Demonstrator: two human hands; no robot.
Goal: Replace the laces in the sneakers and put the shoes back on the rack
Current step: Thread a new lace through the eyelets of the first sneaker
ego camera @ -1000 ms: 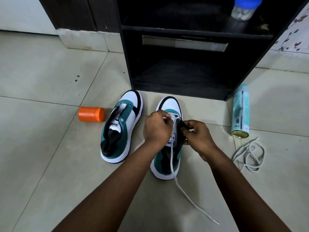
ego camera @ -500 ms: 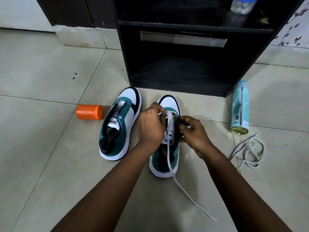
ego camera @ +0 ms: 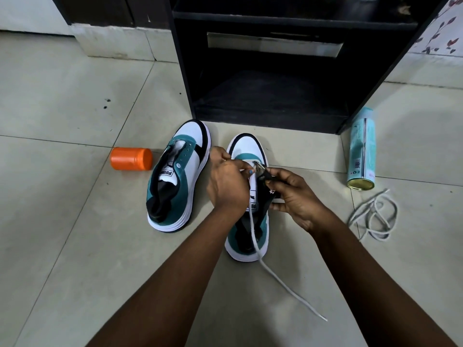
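Hands (ego camera: 229, 181) (two) threading lace (ego camera: 255, 236), two sneakers (ego camera: 175, 186)

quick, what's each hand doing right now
Left hand: fingers pinch the white lace at the right sneaker.
Right hand: fingers grip that sneaker's black eyelet flap.

The floor (ego camera: 75, 221) was pale tile with thin grout lines. On it stood a black rack (ego camera: 275, 96), and before that two teal-and-white sneakers side by side — the left sneaker (ego camera: 180, 176) and the right sneaker (ego camera: 248, 151). An orange jar (ego camera: 131, 159) lay on its side left of them. To the right lay a pale-blue spray can (ego camera: 362, 149) and, near it, a loose grey lace (ego camera: 375, 219) — coiled.
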